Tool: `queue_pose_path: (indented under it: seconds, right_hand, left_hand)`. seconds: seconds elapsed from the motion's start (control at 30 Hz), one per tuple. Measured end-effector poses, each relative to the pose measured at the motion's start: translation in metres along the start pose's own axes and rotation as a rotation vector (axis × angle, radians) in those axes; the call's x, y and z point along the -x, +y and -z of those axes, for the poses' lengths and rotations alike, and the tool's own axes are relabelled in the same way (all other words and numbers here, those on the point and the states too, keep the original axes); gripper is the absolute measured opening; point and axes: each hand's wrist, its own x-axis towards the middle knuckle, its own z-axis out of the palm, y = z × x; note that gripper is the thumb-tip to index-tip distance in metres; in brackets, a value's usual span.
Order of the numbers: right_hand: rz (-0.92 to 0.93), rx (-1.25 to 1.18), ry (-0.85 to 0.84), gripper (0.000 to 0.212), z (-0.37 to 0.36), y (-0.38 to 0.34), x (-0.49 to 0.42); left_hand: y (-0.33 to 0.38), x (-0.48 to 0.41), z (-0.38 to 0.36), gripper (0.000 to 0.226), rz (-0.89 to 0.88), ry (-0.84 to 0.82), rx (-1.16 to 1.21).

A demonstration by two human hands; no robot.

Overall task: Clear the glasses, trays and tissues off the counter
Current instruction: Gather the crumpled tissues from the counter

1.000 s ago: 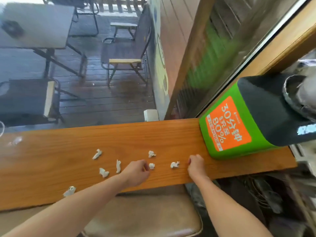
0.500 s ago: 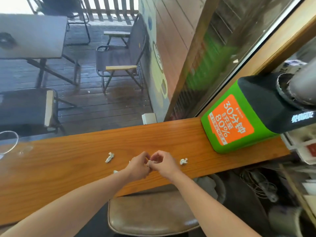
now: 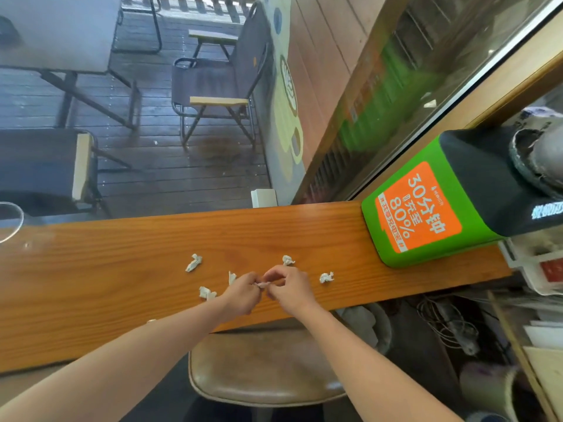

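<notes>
Nearest the camera a brown stool seat (image 3: 262, 373) sits under the edge of the wooden counter (image 3: 91, 284), and both forearms reach over it. The step in hand looks like gathering the tissue scraps: the left hand (image 3: 242, 292) and right hand (image 3: 289, 289) meet fingertip to fingertip above the counter, both curled nearly closed, pinching one small tissue wad (image 3: 263, 284) between them. Whether either palm hides more paper cannot be told. Loose scraps lie around the hands: one (image 3: 207, 293) just left of the left wrist, one (image 3: 232, 277) beside the left knuckles, one (image 3: 326, 277) to the right of the right hand, then farther back one (image 3: 288, 260) and one (image 3: 193, 262). The next move probably calls for passing the wad into one hand so the other can pick up the nearest scrap. At the far left edge stands a clear glass (image 3: 9, 220), and at the far right a green box (image 3: 426, 208).
</notes>
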Motion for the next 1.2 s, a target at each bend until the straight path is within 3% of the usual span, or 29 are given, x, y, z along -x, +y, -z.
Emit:
queue_pose_path:
  seconds: [0.17,0.27,0.37,0.43,0.57,0.7,0.73,0.9,1.0,1.2]
  right_hand:
    - [-0.037,0.226,0.201,0.020,0.023,0.047,-0.016]
    - [-0.139,0.314,0.315,0.030,0.048,0.082,-0.026]
    - [-0.189,0.370,0.267,0.037,0.062,0.108,-0.037]
    - [-0.179,0.415,0.210,0.037,0.062,0.120,-0.042]
    - [-0.095,0.495,0.224,0.027,0.056,0.132,-0.045]
    - [-0.049,0.508,0.201,0.010,0.050,0.130,-0.041]
    - [-0.044,0.501,0.195,0.005,0.050,0.127,-0.039]
    - [-0.033,0.422,0.115,0.004,0.055,0.109,-0.037]
    - [0.018,0.391,0.055,0.021,0.052,0.098,-0.037]
    - [0.083,0.341,0.021,0.033,0.018,0.083,-0.043]
  left_hand:
    - [-0.021,-0.009,0.018,0.018,0.015,0.106,-0.268]
    - [-0.031,-0.012,0.023,0.038,0.021,0.148,-0.330]
    - [-0.036,-0.015,0.017,0.051,0.009,0.195,-0.404]
    - [-0.038,-0.017,0.009,0.044,-0.013,0.262,-0.422]
    - [-0.042,-0.020,-0.002,0.007,-0.094,0.446,-0.372]
    - [-0.043,-0.019,0.002,0.010,-0.065,0.526,-0.373]
    - [-0.042,-0.019,0.004,0.004,-0.045,0.528,-0.381]
    - [-0.035,-0.019,0.018,0.021,-0.046,0.531,-0.521]
    - [-0.036,-0.024,0.025,0.027,-0.027,0.424,-0.607]
    - [-0.047,-0.036,0.025,0.010,0.004,0.277,-0.670]
